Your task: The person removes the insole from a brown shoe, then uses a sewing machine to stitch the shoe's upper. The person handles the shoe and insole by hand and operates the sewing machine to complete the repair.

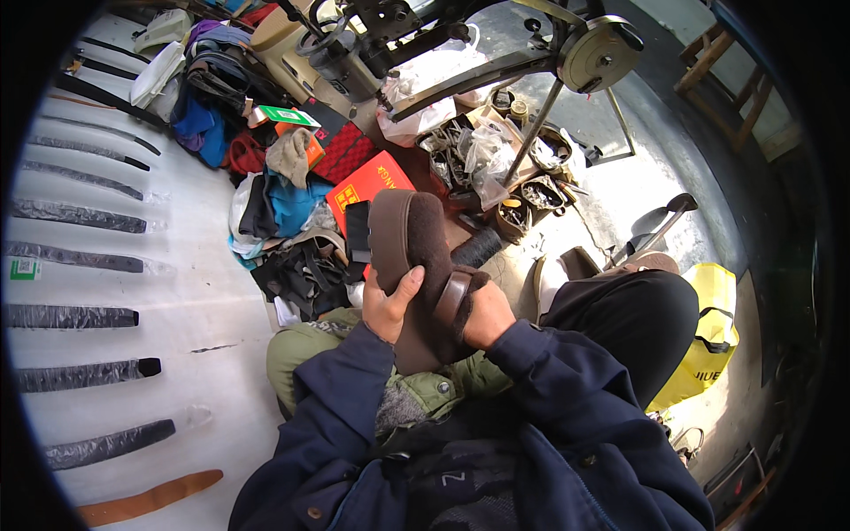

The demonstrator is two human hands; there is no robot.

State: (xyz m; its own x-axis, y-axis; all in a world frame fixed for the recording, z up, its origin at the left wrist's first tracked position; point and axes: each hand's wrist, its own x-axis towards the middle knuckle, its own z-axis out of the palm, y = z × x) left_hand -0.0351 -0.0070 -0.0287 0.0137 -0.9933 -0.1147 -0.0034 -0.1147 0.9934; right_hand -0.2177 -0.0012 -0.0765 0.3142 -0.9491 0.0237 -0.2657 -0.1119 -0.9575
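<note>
Brown slipper [428,237], above the lap [482,375]: left hand [386,307] pinches the sole's edge [387,237] under its thumb; right hand [490,317] grips the strap [453,296], fingertips hidden. Uneven pulling could strain the strap's join.

brown thick-soled slipper [421,243], fuzzy insole [428,217], strap [453,294], held tilted

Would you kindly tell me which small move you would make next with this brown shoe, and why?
I would perhaps have the right hand gently tug the brown strap to test its hold, since the fingers are at that strap while the left hand grips the thick-soled shoe by its side.
</note>
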